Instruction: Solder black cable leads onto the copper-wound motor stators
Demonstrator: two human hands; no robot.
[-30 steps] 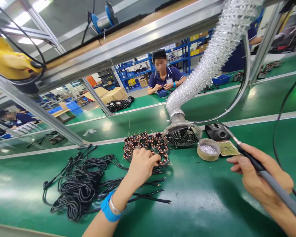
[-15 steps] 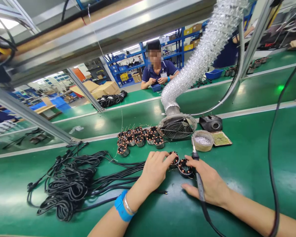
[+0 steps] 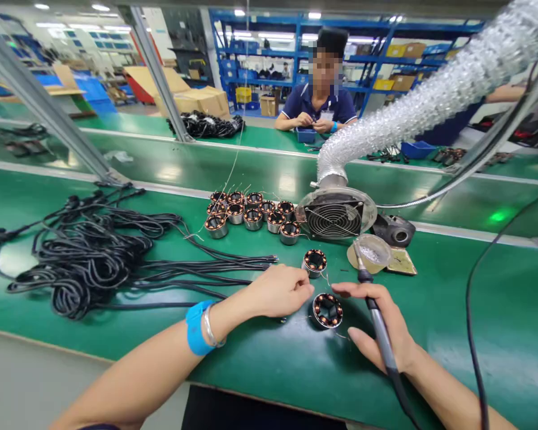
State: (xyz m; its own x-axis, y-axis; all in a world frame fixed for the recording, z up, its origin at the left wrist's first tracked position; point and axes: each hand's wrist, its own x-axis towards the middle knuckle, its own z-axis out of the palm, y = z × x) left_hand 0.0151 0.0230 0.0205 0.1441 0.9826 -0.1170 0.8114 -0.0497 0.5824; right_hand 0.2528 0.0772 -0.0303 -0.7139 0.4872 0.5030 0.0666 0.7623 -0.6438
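Note:
Two wire-wound motor stators lie apart in front of me: a far stator [image 3: 314, 263] and a near stator [image 3: 327, 310], both with copper coils and thin loose leads. My left hand [image 3: 287, 291] is just left of them, its fingers curled together near the far one; whatever is in the fingertips is hidden. My right hand [image 3: 385, 325] holds a soldering iron [image 3: 379, 325] slanting up through the fingers, its thumb and index finger spread to the right of the near stator. The iron's tip is over a round tub [image 3: 371, 254] of silvery material.
Several more stators [image 3: 253, 218] stand in a cluster at the back. A heap of black cables [image 3: 94, 251] lies left, bare ends towards me. Behind the tub are a fume extractor fan [image 3: 334, 218] and an iron stand [image 3: 394, 230], with a sponge tray [image 3: 401, 261] beside it. A co-worker [image 3: 320, 101] sits opposite.
The view has levelled. The two stators, touching before, are now apart. My left hand has come off the far stator and curled its fingers. The right hand still holds the soldering iron.

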